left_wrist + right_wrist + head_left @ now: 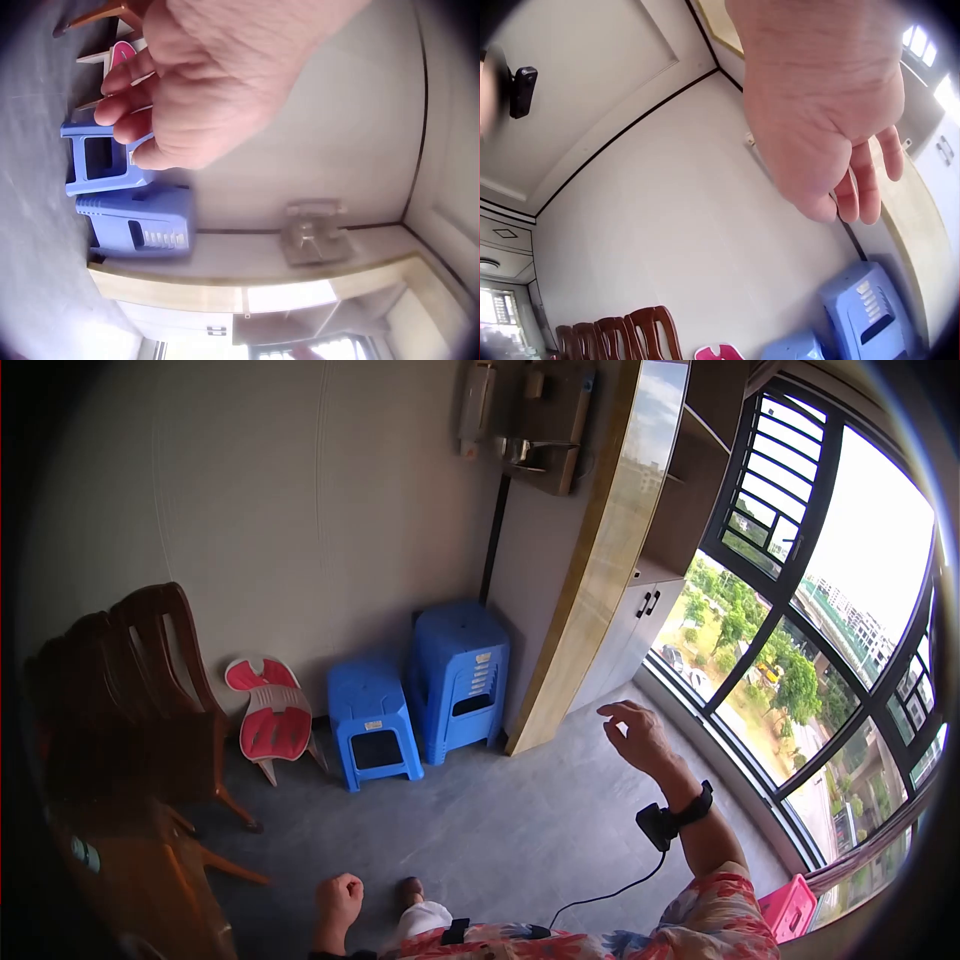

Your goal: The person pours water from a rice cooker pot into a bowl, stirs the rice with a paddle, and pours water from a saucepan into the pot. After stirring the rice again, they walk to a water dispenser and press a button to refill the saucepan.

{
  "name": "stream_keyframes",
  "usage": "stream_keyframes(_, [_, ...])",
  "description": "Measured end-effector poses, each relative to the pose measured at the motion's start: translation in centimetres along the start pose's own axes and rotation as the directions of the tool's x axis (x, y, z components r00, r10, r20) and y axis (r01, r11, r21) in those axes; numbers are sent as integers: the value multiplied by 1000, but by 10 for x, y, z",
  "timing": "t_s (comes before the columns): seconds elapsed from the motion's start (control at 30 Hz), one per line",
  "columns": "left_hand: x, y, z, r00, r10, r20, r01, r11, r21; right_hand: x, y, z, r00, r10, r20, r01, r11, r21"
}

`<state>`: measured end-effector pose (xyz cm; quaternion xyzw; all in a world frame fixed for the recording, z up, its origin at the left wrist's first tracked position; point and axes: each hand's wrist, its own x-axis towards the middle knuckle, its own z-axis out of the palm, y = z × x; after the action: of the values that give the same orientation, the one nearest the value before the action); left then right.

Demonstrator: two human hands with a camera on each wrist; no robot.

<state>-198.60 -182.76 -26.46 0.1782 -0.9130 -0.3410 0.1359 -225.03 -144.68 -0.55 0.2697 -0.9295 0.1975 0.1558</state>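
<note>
My left hand hangs low in front of my body, its fingers loosely curled with nothing held. In the left wrist view the fingers of that left hand overlap a blue plastic stool farther off. Raised out ahead on the right, my right hand has its fingers bent softly and holds nothing. The right wrist view shows the palm side of the right hand with fingers hanging loose, in mid-air. Both hands are apart from the stools and furniture.
Two blue stools stand by the wall, beside a small red-and-white chair. Dark wooden chairs and a wooden table are at left. A tall cabinet and large windows are at right, with a pink plastic item below.
</note>
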Motion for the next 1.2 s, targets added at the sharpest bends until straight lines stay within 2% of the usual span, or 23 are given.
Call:
stream_keyframes(0.07, [56, -14, 0, 997, 71, -17, -70, 997, 30, 45, 0, -3, 998, 60, 0, -59, 998, -26])
stream_keyframes(0.13, [108, -21, 5, 996, 84, 15, -84, 996, -4, 86, 7, -6, 998, 18, -62, -23, 996, -82])
stream_keyframes(0.2, [162, -3, 2, 995, 65, 76, -64, 998, -20, 122, 10, -14, 992, 70, -105, -81, 991, -110])
stream_keyframes(0.27, [213, 13, 2, 982, 157, 105, -164, 985, 62, 155, 22, -18, 987, 11, -157, -44, 977, -210])
stream_keyframes(0.33, [254, 27, 13, 970, 214, 116, -216, 976, 4, 185, 35, -27, 983, 27, -182, -76, 961, -267])
stream_keyframes(0.43, [301, 43, 45, 939, 315, 137, -312, 949, -41, 235, 51, -49, 967, -23, -254, -65, 940, -335])
stream_keyframes(0.5, [326, 53, 63, 938, 317, 137, -311, 948, -67, 274, 72, -67, 949, -120, -293, -15, 907, -420])
stream_keyframes(0.57, [351, 58, 79, 941, 310, 137, -300, 950, -88, 314, 92, -84, 918, -164, -361, -45, 861, -506])
stream_keyframes(0.67, [387, 53, 97, 947, 309, 91, -305, 951, -56, 382, 129, -118, 836, -334, -435, -19, 775, -632])
stream_keyframes(0.77, [417, 55, 110, 974, 218, 52, -218, 976, -21, 463, 141, -146, 785, -383, -486, -107, 689, -716])
stream_keyframes(0.87, [441, 67, 108, 991, 134, 29, -135, 991, 23, 537, 137, -151, 734, -435, -521, -210, 584, -784])
stream_keyframes(0.97, [457, 78, 112, 994, 72, 81, -74, 997, 25, 604, 130, -135, 699, -491, -520, -196, 568, -800])
stream_keyframes(1.0, [465, 79, 115, 994, 75, 80, -78, 997, 25, 621, 131, -134, 698, -491, -522, -199, 567, -799])
stream_keyframes(1.07, [482, 75, 120, 989, 42, 144, -44, 999, 10, 648, 135, -132, 734, -491, -470, -234, 467, -853])
stream_keyframes(1.2, [527, 70, 122, 983, 140, 118, -138, 990, -26, 688, 127, -127, 755, -431, -495, -336, 393, -856])
